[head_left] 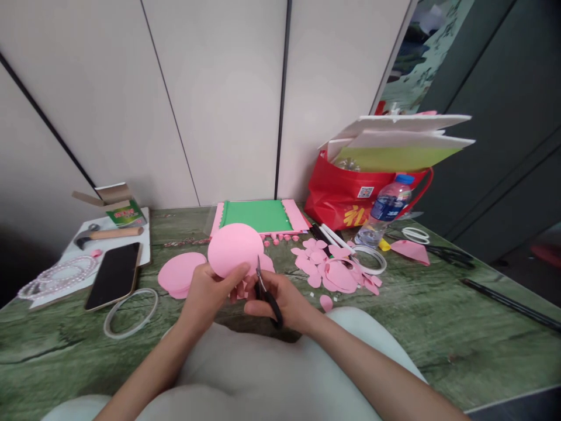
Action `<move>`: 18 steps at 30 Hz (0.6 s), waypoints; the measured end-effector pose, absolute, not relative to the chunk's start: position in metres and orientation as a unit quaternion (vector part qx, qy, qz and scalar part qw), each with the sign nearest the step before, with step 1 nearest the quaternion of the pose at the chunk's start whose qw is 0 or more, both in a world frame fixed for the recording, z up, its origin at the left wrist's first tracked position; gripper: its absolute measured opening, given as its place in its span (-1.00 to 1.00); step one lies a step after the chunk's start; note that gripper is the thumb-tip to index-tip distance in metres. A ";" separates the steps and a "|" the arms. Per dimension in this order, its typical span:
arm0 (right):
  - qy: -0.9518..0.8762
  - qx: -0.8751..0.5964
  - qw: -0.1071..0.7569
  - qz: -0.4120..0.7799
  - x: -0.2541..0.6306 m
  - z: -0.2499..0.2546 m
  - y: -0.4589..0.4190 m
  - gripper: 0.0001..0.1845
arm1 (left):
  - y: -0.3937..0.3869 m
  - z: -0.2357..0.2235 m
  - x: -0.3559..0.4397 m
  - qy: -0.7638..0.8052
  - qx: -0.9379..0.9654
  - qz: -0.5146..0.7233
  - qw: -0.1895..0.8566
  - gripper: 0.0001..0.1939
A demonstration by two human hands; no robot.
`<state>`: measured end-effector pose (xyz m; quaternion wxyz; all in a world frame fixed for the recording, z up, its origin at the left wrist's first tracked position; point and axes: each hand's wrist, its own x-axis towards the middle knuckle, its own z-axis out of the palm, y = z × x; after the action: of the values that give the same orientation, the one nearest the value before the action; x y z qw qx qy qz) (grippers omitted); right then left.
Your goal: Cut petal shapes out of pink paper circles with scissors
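Note:
My left hand [221, 285] pinches the lower edge of a round pink paper disc [235, 248], thumb in front. In my right hand [284, 298] is a pair of black-handled scissors [270, 301], its blades pointing up beside the disc's right edge. Whether the blades touch the paper I cannot tell. Left of my hands lies a small stack of pink paper circles [179, 273]. More pink paper shows behind my fingers, partly hidden. To the right is a heap of pink paper petals and scraps [326, 266].
Behind stands a green sheet with pink borders [256, 216]. At left are a phone [114, 275], a hammer [111, 234], bead strings [61, 278] and a tape roll [130, 314]. At right are a red bag [335, 196], a water bottle [385, 210], another tape roll [381, 263] and a black pencil [511, 303].

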<state>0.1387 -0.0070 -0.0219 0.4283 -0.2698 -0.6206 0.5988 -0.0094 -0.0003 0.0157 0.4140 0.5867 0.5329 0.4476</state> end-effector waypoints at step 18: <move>-0.580 -0.260 0.454 0.624 0.136 -0.017 -0.015 -0.59 | -0.008 0.017 -0.004 0.496 0.573 0.457 0.467 -0.69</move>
<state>0.1357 -0.0147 -0.0171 0.4543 -0.2597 -0.5801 0.6243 -0.0036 -0.0078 0.0165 0.4667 0.5727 0.4956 0.4566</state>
